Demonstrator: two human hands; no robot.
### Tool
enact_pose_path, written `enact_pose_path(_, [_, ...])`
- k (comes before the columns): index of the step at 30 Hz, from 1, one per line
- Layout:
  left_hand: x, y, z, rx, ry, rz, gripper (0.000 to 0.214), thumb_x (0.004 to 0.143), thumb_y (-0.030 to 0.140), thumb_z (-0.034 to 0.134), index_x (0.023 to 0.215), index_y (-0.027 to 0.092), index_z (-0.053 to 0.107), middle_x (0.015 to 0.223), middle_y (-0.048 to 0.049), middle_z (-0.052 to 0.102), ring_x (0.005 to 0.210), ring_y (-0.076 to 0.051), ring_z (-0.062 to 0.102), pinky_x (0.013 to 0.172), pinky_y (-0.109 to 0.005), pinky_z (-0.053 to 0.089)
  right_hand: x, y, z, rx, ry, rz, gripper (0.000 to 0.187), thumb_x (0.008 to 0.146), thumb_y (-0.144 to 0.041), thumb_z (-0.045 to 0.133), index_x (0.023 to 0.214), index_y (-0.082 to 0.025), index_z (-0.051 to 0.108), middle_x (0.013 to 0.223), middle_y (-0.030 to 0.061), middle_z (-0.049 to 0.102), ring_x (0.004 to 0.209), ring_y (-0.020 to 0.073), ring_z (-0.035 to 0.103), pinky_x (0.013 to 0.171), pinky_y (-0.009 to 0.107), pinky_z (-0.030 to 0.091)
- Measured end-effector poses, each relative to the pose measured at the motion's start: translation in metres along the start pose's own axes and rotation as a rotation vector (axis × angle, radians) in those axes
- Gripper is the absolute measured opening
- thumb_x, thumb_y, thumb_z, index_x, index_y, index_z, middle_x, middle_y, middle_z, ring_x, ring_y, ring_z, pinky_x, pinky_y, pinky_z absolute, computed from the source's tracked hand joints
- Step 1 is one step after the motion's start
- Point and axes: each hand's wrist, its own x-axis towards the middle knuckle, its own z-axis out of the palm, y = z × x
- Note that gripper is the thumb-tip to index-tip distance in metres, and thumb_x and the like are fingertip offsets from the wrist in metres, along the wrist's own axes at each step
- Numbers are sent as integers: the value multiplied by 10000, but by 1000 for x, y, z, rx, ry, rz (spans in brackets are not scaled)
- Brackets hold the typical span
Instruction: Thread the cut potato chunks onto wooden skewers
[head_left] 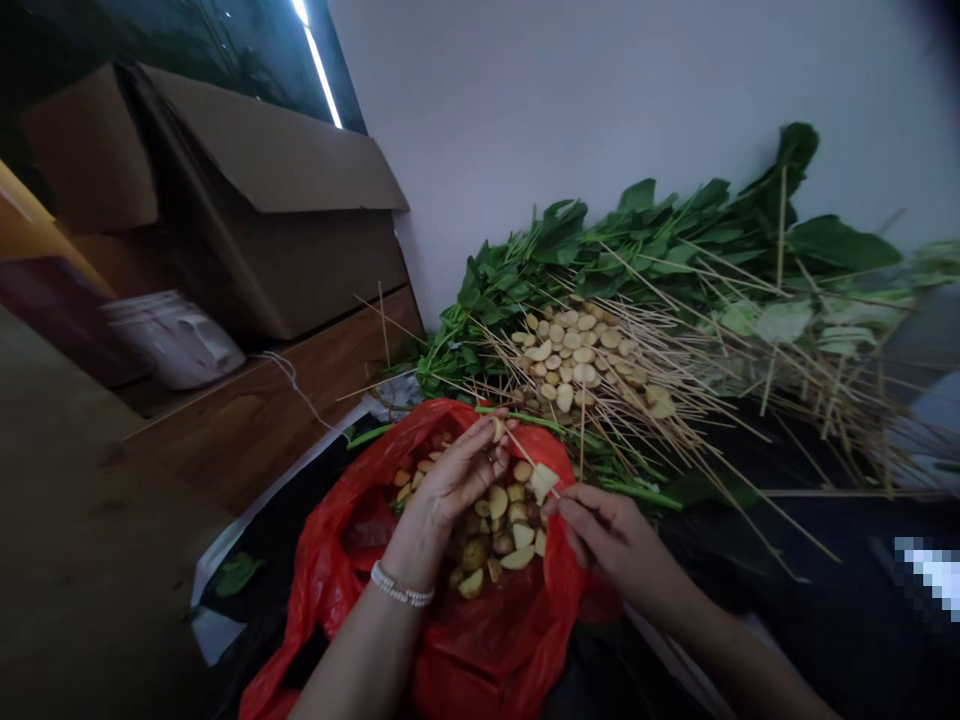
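My left hand (459, 478) hovers over an open red plastic bag (487, 640) full of cut potato pieces (499, 530). Its fingers are pinched on a small potato piece at the tip of a thin bamboo skewer (525, 455). My right hand (604, 530) is closed on the skewer's lower end, with a larger potato slice (544, 482) threaded on the stick just above its fingers. A pearl bracelet (401, 590) circles my left wrist.
Behind the bag lies a heap of finished potato skewers (592, 365) on leafy greens (660, 240), sticks fanning out to the right. An open cardboard box (247, 200) and a white plastic tub (176, 335) stand at the left on a wooden floor.
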Motion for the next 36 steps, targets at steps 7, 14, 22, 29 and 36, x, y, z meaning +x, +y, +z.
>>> enact_pose_path(7, [-1, -7, -5, -33, 26, 35, 205, 829, 122, 651, 1031, 106, 674, 911, -57, 679, 709, -80, 611, 644, -174, 526, -4, 3, 3, -239, 34, -53, 324, 936, -353, 423, 760, -174, 626, 552, -34, 524, 536, 126, 486, 539, 228, 355])
enact_pose_path(14, [1, -7, -6, -11, 25, 58, 280, 807, 165, 690, 1081, 116, 671, 865, -59, 682, 683, -80, 608, 646, -174, 527, -3, 4, 3, -268, 47, -61, 323, 930, -333, 415, 752, -172, 631, 630, -9, 608, 591, 137, 526, 582, 227, 379])
enact_pose_path(22, [0, -8, -7, 33, 49, 101, 285, 777, 169, 722, 1052, 101, 694, 808, -49, 677, 645, -67, 591, 635, -159, 517, -3, 4, 3, -298, 46, -53, 341, 924, -358, 416, 764, -167, 648, 613, -8, 589, 622, 151, 550, 618, 234, 403])
enact_pose_path(29, [1, -8, -4, 104, 93, 146, 270, 747, 178, 746, 1009, 117, 722, 820, -52, 690, 640, -65, 578, 630, -157, 504, -3, 5, 2, -315, 30, -69, 343, 923, -348, 418, 735, -173, 645, 652, 8, 635, 735, 176, 605, 710, 242, 432])
enact_pose_path(36, [0, -9, -8, 275, 52, 207, 255, 765, 217, 739, 1000, 117, 741, 733, -17, 639, 673, -60, 542, 662, -143, 454, -3, 6, -2, -352, 8, -92, 327, 917, -319, 424, 760, -159, 663, 696, 5, 652, 664, 146, 571, 642, 222, 412])
